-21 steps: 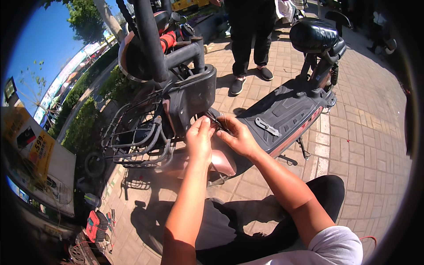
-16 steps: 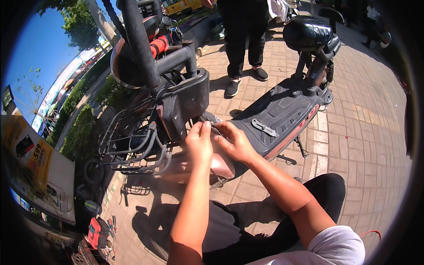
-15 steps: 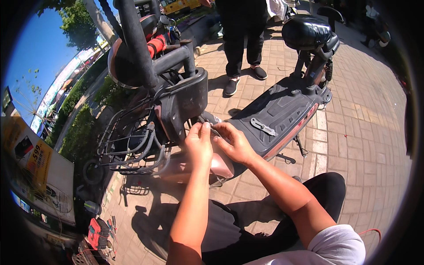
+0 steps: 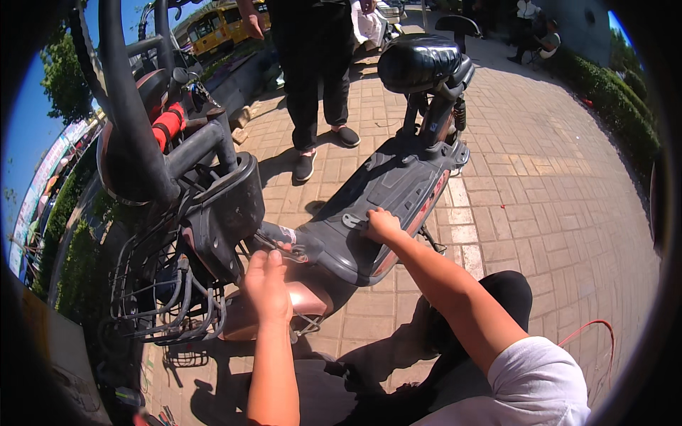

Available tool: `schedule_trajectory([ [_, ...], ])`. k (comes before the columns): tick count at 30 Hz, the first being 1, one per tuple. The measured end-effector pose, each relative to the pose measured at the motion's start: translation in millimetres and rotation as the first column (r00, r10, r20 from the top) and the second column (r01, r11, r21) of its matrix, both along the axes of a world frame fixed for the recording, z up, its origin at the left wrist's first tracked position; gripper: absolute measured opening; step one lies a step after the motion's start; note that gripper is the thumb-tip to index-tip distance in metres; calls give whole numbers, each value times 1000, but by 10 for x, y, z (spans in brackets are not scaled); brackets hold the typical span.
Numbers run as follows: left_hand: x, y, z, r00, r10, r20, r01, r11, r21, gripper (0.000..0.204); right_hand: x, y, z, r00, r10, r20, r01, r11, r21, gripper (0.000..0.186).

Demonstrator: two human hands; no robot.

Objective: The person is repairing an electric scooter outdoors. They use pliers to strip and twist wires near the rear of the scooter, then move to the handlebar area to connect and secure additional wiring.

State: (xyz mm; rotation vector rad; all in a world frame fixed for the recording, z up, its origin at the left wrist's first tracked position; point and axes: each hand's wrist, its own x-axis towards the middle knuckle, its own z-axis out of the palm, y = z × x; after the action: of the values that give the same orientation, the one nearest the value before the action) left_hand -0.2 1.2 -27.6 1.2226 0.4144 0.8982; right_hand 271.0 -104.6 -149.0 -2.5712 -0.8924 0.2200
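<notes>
A pink and black electric scooter (image 4: 316, 298) stands across my view, a wire basket (image 4: 149, 305) at its front. My left hand (image 4: 266, 287) has its fingers curled at some dark cables (image 4: 295, 252) below the black front compartment (image 4: 234, 206); they appear pinched on a cable, partly hidden by the hand. My right hand (image 4: 381, 226) reaches onto the black footboard (image 4: 383, 184), fingers closed on a flat grey metal piece (image 4: 354, 221) lying there.
A standing person in dark trousers (image 4: 316, 64) is beyond the footboard. Seated people (image 4: 536, 46) are near a hedge (image 4: 611, 113) at right. A red cable (image 4: 590, 323) curves over the paving (image 4: 540, 241). The seat (image 4: 419, 64) rises at the scooter's rear.
My right hand has left my left hand and moved right to the metal piece on the footboard. My left hand stays by the cables. The whole view has shifted.
</notes>
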Motion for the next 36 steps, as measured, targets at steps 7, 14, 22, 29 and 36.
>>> schedule_trajectory([
  [7, -128, 1, 70, 999, 10, 43, -8, 999, -52, 9, -92, 154, 163, 949, 103, -297, -172, 961, -216, 32],
  [14, -150, 103, 88, 996, 38, -79, -31, 996, 84, 7, -163, -163, 387, 925, 255, -281, -50, 816, 575, 28],
  [22, -4, 56, 0, 993, 119, -7, -119, 993, 11, 8, -692, -679, 1458, 716, 656, -237, 114, 226, 967, 46],
  [29, 18, 1, 72, 995, 98, -19, -98, 993, -60, 15, -900, -905, 1687, 541, 839, -47, -443, 332, 833, 129],
  [36, -90, -14, 143, 997, -1, -77, -3, 999, -45, 11, -938, -897, 1381, 221, 949, -226, -493, 308, 813, 155],
])
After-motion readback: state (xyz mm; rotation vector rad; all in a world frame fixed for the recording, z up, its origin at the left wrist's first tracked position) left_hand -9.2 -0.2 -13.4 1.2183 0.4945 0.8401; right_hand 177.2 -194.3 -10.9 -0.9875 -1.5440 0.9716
